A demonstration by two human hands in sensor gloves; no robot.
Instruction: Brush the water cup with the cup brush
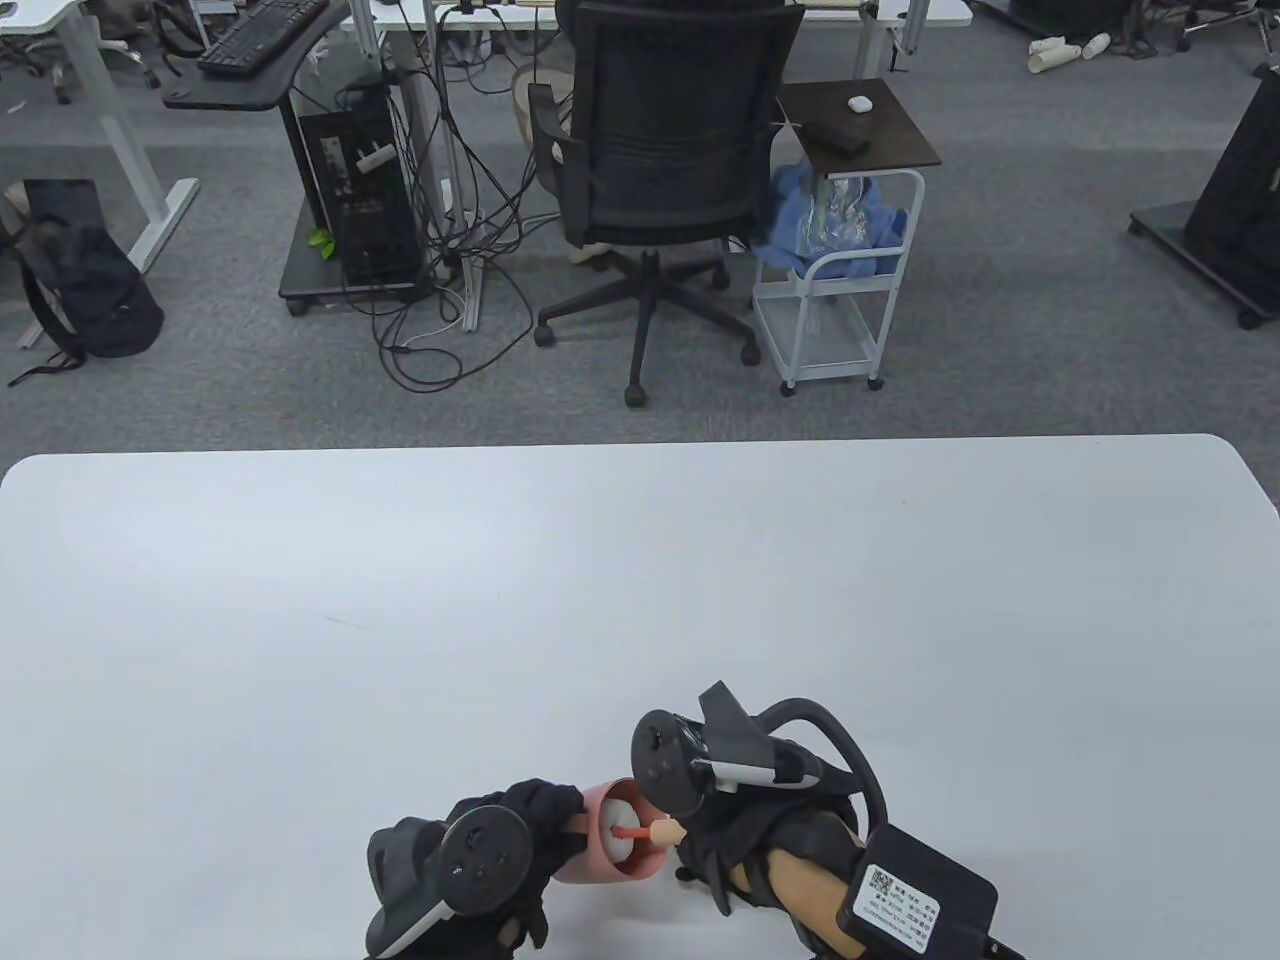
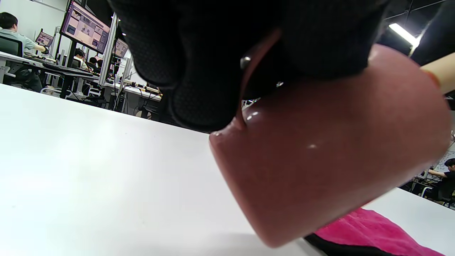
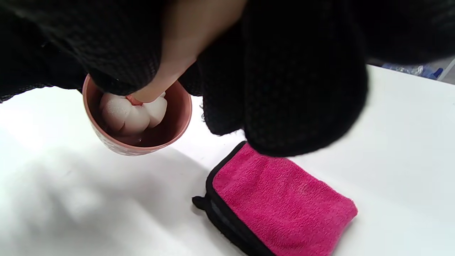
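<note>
A pink water cup is held tilted just above the white table near its front edge, its mouth facing right. My left hand grips the cup by its handle; in the left wrist view the cup's wall fills the frame under my gloved fingers. My right hand holds the cup brush by its beige handle. The white sponge head of the brush sits inside the cup, against its wall.
A pink cloth with black trim lies on the table just right of the cup, under my right hand. Beyond the table's far edge stand an office chair and a small white cart.
</note>
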